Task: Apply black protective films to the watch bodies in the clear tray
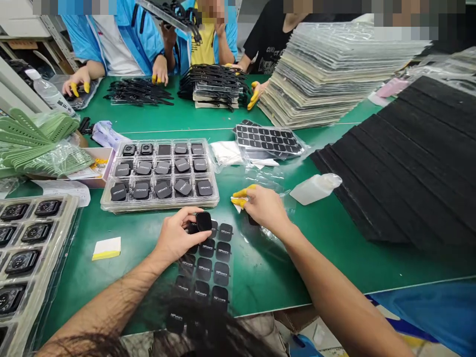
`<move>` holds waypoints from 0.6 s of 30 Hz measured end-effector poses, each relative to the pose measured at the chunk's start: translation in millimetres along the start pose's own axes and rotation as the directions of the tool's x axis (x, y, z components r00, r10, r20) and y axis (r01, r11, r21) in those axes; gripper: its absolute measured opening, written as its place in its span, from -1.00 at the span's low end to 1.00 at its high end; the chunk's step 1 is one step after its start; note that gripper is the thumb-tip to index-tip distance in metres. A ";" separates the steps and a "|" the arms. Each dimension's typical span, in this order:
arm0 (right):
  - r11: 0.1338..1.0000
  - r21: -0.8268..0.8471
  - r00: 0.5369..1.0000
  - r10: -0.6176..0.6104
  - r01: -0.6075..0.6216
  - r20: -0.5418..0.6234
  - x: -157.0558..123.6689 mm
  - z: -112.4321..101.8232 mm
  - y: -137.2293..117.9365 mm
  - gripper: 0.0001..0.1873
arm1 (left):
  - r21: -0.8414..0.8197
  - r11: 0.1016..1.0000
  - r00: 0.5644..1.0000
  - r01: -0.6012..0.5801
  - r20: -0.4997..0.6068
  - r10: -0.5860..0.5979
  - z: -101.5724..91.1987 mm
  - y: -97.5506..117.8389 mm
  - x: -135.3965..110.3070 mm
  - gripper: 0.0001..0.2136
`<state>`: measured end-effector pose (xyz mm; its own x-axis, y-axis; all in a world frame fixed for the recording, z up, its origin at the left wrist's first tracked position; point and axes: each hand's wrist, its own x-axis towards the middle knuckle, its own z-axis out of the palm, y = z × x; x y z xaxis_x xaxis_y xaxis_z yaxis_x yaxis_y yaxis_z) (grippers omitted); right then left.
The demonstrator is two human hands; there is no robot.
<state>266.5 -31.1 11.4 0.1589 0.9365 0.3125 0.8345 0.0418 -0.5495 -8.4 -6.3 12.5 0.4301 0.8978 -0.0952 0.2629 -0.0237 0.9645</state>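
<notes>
My left hand (pixel 178 237) pinches a small black square watch body (pixel 204 221) between thumb and fingers, just above a sheet of black square stickers (pixel 208 270) lying on the green table. My right hand (pixel 262 206), with yellow finger cots on two fingers, is closed on a small white cloth (pixel 235 202) to the right of the watch body. A clear tray (pixel 159 174) holding several black watch bodies stands just beyond both hands.
A white squeeze bottle (pixel 315 188) lies right of my right hand. Black foam sheets (pixel 412 158) cover the right side. A second tray of watches (pixel 26 248) sits at left, a tall stack of trays (pixel 334 74) at back. Other people's hands work across the table.
</notes>
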 end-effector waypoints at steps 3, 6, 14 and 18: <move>0.961 0.186 0.977 -0.212 0.204 0.025 -6.9 6.3 -21.4 -0.91 | -0.009 1.000 1.000 -0.003 0.001 0.003 0.4 -1.8 0.2 -0.57; 0.855 0.356 0.902 -0.426 0.377 0.067 -15.3 18.8 -45.2 -0.86 | -0.017 1.000 1.000 -0.020 0.006 0.020 0.7 -3.6 0.8 -0.57; 0.814 0.432 0.898 -0.440 0.389 0.021 -22.6 33.6 -54.2 -0.84 | 0.030 0.999 1.000 -0.029 -0.011 0.029 0.5 -6.8 -1.6 -0.55; 0.884 0.360 0.950 -0.311 0.297 -0.020 -25.4 33.8 -56.0 -0.90 | 0.035 0.998 0.997 -0.061 -0.048 0.063 2.8 -6.8 -2.5 -0.59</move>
<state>197.9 -45.5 8.1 -0.0977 0.8698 0.4837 0.5953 0.4405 -0.6720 -8.9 -9.6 5.5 0.4039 0.9145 -0.0228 0.2666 -0.0939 0.9592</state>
